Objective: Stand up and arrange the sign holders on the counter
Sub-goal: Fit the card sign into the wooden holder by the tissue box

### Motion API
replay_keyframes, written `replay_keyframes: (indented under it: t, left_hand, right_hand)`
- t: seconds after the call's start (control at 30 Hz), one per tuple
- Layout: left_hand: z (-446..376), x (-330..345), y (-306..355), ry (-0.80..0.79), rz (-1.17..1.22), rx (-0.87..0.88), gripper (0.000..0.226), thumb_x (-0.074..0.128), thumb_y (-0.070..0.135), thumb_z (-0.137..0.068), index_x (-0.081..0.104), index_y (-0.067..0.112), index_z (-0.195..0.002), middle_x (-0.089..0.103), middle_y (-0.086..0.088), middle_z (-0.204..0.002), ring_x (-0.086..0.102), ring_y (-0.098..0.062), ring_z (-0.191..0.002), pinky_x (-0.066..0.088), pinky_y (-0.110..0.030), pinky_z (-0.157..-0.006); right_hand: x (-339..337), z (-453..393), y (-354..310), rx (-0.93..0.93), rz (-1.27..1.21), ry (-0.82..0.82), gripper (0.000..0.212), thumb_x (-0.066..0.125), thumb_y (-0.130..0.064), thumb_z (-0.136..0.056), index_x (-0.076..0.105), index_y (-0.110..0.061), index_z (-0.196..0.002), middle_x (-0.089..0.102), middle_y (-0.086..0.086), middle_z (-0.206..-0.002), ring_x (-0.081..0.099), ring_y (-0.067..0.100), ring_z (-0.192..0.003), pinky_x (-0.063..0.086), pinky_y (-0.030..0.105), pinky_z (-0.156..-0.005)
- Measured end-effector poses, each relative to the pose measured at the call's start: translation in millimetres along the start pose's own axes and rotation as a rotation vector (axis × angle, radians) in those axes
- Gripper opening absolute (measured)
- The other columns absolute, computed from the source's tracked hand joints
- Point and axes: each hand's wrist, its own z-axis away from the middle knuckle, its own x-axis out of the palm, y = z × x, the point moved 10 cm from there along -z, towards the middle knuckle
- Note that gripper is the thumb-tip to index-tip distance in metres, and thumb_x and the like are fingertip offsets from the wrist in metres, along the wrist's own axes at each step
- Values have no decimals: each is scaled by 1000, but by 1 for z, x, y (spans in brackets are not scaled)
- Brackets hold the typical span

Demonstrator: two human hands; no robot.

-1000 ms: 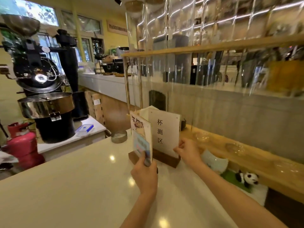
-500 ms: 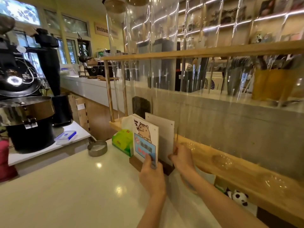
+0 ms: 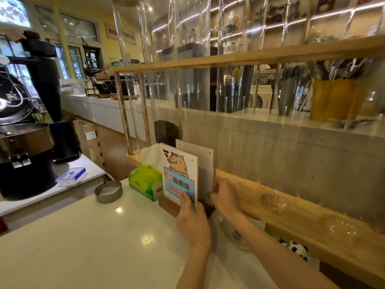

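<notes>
Two sign holders stand upright at the far edge of the white counter point(image 3: 83, 247). The front one is an acrylic sign with a cartoon tiger point(image 3: 179, 174) on a wooden base point(image 3: 167, 205). My left hand point(image 3: 192, 220) grips its lower right corner. Behind it stands a second sign holder point(image 3: 205, 161), plain white from this side. My right hand point(image 3: 225, 197) pinches that sign's right edge low down, next to the wooden ledge.
A green tissue box point(image 3: 145, 181) sits just left of the signs, with a metal ring point(image 3: 108, 191) further left. A wooden ledge point(image 3: 291, 211) and clear panel run along the right. A blue-and-yellow dish point(image 3: 233, 234) and panda toy point(image 3: 295, 249) lie below my right arm. A coffee roaster point(image 3: 23, 142) stands at left.
The tiger sign has turned to face me more squarely and both signs stand closer together by the ledge. My view has shifted nearer and to the right; the tissue box came into sight.
</notes>
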Motion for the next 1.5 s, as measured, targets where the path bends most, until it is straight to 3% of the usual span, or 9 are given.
replay_keyframes:
  t: [0.27,0.47,0.57,0.67,0.73,0.97,1.1,1.27,1.5]
  left_hand:
    - [0,3,-4,-27,39,-27,53,63,9,-82,46,5,-132,61,-19,-127,60,-34,-110,50,-45,-95]
    - [0,1,-3,-234,51,21,58,57,6,-85,34,10,-139,56,-14,-131,55,-23,-112,46,-29,-94]
    - [-7,-1,-6,-372,-27,59,57,55,6,-85,36,13,-138,53,-12,-135,53,-24,-117,45,-31,-98]
    - [-10,-3,-12,-491,-97,104,57,53,2,-84,38,17,-137,44,-9,-143,47,-24,-125,45,-36,-103]
    - [-8,-4,-20,-547,-165,109,52,50,2,-86,41,17,-136,42,-7,-144,43,-23,-128,42,-35,-105]
    - [-5,1,-37,-673,-502,238,46,39,17,-94,31,14,-139,34,-7,-144,42,-21,-126,41,-33,-107]
    - [-2,5,-37,-717,-529,239,49,37,17,-95,24,14,-142,28,-10,-148,43,-22,-127,41,-33,-108]
    - [3,6,-33,-732,-523,245,51,36,14,-95,20,15,-143,24,-10,-151,39,-22,-131,37,-32,-109]
    - [5,10,-37,-740,-580,244,55,34,6,-95,14,14,-145,12,-13,-156,34,-24,-135,33,-32,-112]
  right_hand:
    - [2,1,-2,-11,29,-95,22,59,-4,-82,59,-6,-104,66,15,-107,62,26,-100,50,27,-74]
    - [-19,2,0,134,247,-117,13,58,-18,-83,65,-7,-82,69,11,-82,64,22,-72,50,30,-58]
    - [-27,5,-19,90,162,-143,15,57,-17,-84,66,-11,-95,69,8,-94,65,21,-86,53,34,-74]
    - [-9,15,-38,40,-5,-317,44,61,-15,-82,50,-14,-126,61,5,-123,57,21,-113,48,29,-85]
    - [4,19,-45,10,-49,-363,46,64,-17,-80,50,-15,-124,61,4,-124,58,21,-114,52,32,-85]
    - [13,20,-48,-27,-109,-243,24,57,-13,-86,60,-7,-110,64,12,-122,62,24,-108,52,22,-68]
    - [13,16,-42,22,-138,-252,23,58,-12,-86,62,-5,-107,65,14,-120,64,27,-105,57,41,-82]
    - [10,17,-40,51,-141,-276,25,58,-10,-86,61,-2,-109,64,14,-120,63,27,-108,57,34,-77]
    - [3,22,-38,62,-155,-265,26,58,-9,-85,61,-3,-111,64,14,-121,62,27,-108,57,40,-84]
